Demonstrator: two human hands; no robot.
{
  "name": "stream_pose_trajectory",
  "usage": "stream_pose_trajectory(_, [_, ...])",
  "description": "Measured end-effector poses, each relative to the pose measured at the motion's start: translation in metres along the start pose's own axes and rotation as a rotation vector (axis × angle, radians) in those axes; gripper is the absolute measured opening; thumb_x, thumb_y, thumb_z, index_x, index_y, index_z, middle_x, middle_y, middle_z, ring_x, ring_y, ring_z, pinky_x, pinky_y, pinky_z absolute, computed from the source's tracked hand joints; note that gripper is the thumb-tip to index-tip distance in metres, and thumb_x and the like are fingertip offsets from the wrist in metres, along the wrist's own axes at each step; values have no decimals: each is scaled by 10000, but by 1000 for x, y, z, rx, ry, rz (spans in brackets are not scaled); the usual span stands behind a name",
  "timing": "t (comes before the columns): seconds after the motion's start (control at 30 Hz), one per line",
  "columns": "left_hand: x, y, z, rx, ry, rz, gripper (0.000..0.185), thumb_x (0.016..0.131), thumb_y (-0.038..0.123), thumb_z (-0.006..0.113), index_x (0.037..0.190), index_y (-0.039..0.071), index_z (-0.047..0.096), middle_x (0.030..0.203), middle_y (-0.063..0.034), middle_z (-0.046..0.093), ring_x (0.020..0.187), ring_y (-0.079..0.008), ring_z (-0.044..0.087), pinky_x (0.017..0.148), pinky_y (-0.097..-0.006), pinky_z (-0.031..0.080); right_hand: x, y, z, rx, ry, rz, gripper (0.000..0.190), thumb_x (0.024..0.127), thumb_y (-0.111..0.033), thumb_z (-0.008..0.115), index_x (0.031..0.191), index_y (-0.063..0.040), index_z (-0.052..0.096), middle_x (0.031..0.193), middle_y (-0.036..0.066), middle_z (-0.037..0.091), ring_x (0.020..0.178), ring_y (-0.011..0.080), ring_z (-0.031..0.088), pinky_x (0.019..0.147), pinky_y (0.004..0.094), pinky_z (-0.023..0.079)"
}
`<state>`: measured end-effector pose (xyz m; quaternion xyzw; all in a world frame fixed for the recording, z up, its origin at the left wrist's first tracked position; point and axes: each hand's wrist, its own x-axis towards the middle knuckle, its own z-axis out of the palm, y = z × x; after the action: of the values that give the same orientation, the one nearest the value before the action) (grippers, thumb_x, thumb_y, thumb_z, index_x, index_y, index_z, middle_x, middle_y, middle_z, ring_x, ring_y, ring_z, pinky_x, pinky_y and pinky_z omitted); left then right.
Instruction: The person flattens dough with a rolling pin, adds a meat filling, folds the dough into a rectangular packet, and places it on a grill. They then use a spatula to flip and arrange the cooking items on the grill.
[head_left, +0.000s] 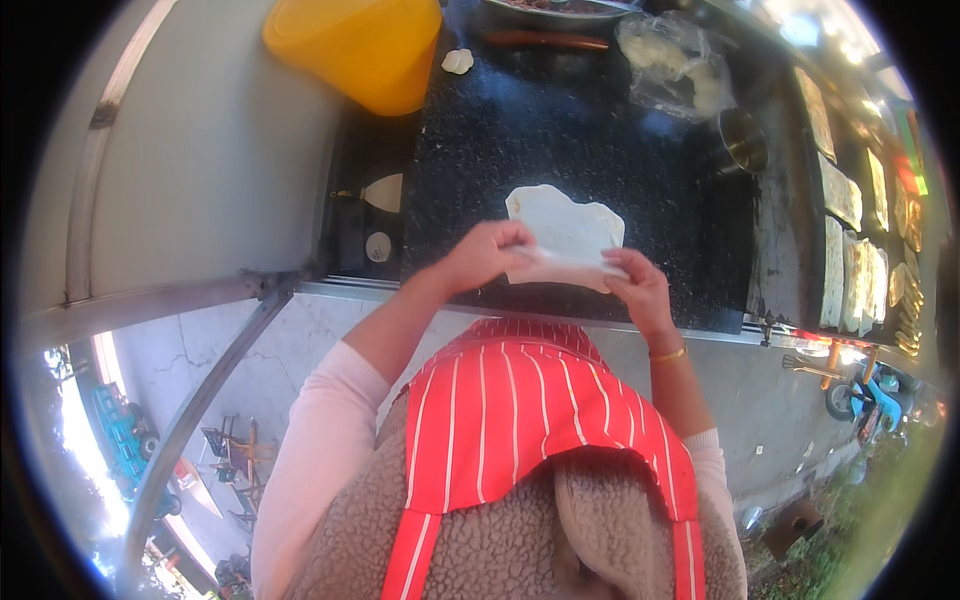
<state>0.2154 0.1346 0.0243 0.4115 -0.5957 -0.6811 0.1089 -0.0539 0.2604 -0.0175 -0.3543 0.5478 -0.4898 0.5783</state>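
Observation:
A thin, pale sheet of dough lies on the black speckled countertop, close to its front edge. My left hand pinches the near part of the sheet at its left side. At the right side, my right hand grips the same part between thumb and fingers. Between the hands the near part is raised and slightly blurred, folded back over the rest. The far edge of the sheet is uneven and rests flat on the counter.
At the far left stands a yellow container, with a small dough piece beside it. A plastic bag of dough and a metal pot stand at right. Flatbreads lie on the griddle. A scraper is left.

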Motion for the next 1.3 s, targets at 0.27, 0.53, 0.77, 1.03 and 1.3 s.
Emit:
stream_pose_trajectory(0.27, [59,4,-2,350,128,-4,326,891,131,690,1193,15,642,1102,-135,700,1037,-260,669,922,-398,513,47,-4,12,-205,290,23,454,889,-23,674,1329,-38,567,1148,108,671,888,131,634,783,275,519])
stream_pose_trajectory(0.53, [9,-18,49,1163,112,491,584,964,248,582,1467,-5,425,1585,-190,333,1498,-337,258,1223,-471,192,4,11,41,-1107,-20,-459,695,899,-263,665,1491,-20,394,1551,240,363,1481,393,275,1215,476,226])
stream_pose_trajectory(0.77, [41,-21,43,1294,16,430,638,991,312,516,1519,0,343,1604,-182,306,1519,-326,215,1239,-459,153,29,13,43,-1354,-52,-415,837,944,-574,522,1538,-17,328,1619,187,277,1523,327,207,1246,457,134])
stream_pose_trajectory(1.03, [15,0,40,1302,-79,405,677,1018,397,470,1556,31,283,1626,-164,271,1529,-284,198,1250,-443,127,19,-4,27,-1319,-25,-417,820,953,-576,505,1527,-12,349,1611,197,292,1518,333,222,1238,452,169])
stream_pose_trajectory(1.3, [18,-16,44,1214,-227,421,639,1022,399,472,1565,108,303,1627,-111,291,1516,-239,242,1250,-422,157,8,17,38,-1384,-52,-410,821,936,-587,503,1518,-23,372,1601,180,319,1507,321,253,1236,446,179])
